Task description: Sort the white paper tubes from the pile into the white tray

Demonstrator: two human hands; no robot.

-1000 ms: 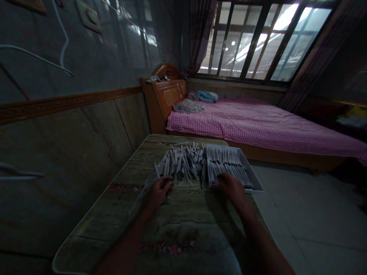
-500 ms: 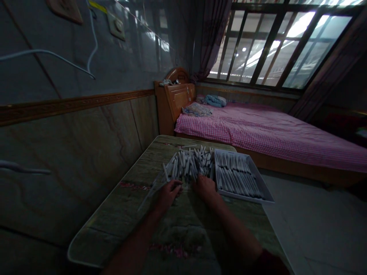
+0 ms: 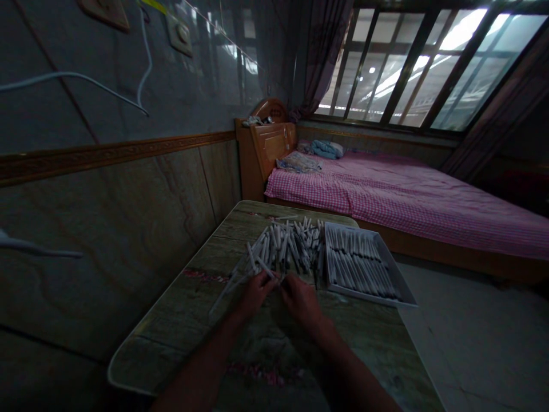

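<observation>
My left hand point(image 3: 255, 293) is closed over the table, pinching a slim white pen-like stick point(image 3: 265, 266) that points up and to the left. My right hand point(image 3: 300, 296) is brought close to it, fingers pinched near the stick's lower end; what lies in its fingertips is too small and dark to make out. Just beyond both hands spreads a loose pile of white pen-like sticks point(image 3: 285, 243), some with dark ends. To the right of the pile, a shallow white tray point(image 3: 406, 296) holds similar sticks in two neat rows.
The wood-patterned table point(image 3: 171, 337) has rounded corners and stands near a tiled wall point(image 3: 141, 212). Beyond it is a bed point(image 3: 364, 183) with a pink checked cover and wooden headboard. White cables point(image 3: 90, 83) hang along the wall at left.
My right hand has drawn back from the pile toward my left hand. A white stick now shows in my left hand, whose fingers were nearer the table before. The view has shifted slightly.
</observation>
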